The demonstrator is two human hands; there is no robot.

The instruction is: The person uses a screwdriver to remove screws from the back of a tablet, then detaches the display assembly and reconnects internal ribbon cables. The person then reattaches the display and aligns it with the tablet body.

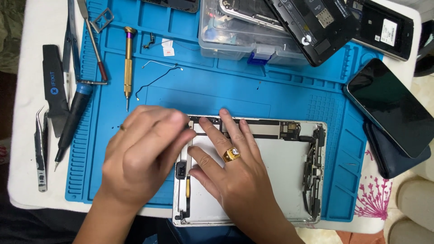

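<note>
Both hands, left hand (144, 151) and right hand (230, 169), rest empty, fingers spread, on the opened tablet shell (280, 180).

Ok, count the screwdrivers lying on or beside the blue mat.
3. A gold screwdriver lies on the blue mat at upper left, a red-handled one crosses the mat's left edge, and a blue-and-black one lies below it. Others may be hidden under the hands.

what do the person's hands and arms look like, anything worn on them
Both forearms are bare, with no sleeves, gloves or watch in view. The right hand wears a chunky gold ring with a clear stone. The left hand shows a thin gold band at its upper left edge. Nails are short and unpainted.
</note>
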